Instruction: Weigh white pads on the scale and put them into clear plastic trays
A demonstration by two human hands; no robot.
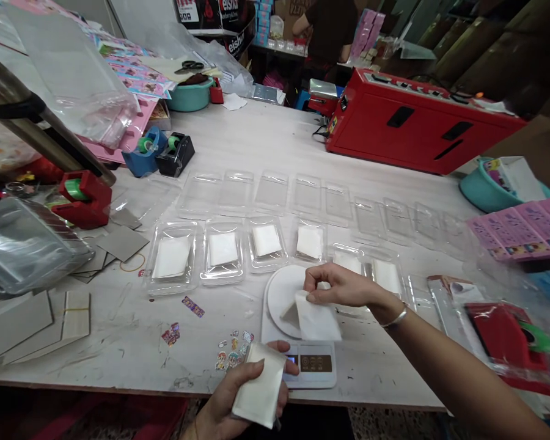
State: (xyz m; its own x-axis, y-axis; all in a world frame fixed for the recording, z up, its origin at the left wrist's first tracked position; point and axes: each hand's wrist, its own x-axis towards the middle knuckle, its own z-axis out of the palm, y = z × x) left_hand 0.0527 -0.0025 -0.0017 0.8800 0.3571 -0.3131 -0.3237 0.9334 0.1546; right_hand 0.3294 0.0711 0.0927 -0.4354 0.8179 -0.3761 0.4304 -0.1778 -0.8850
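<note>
Hands: both bare and at work at the near edge of the table.
Right hand: right hand is pinched shut, thumb and fingers gripping the top of one white packet, which hangs just over the round plate of the white scale.
Left hand: left hand is curled closed around a stack of white packets, held past the table's near edge, just in front of the scale's display.
Scale: sits at the near edge, a little right of the middle.
Filled trays: a row of clear plastic trays lies just behind the scale, each with a white packet inside; the row runs from left of the scale to its right, past the right wrist.
Empty trays: a second row of clear trays lies farther back, side by side.
Stickers: small colourful stickers lie scattered left of the scale, near the edge.
Left side: tape dispensers and grey cards lie there.
Far right corner: a red machine stands there, with a person beyond it.
</note>
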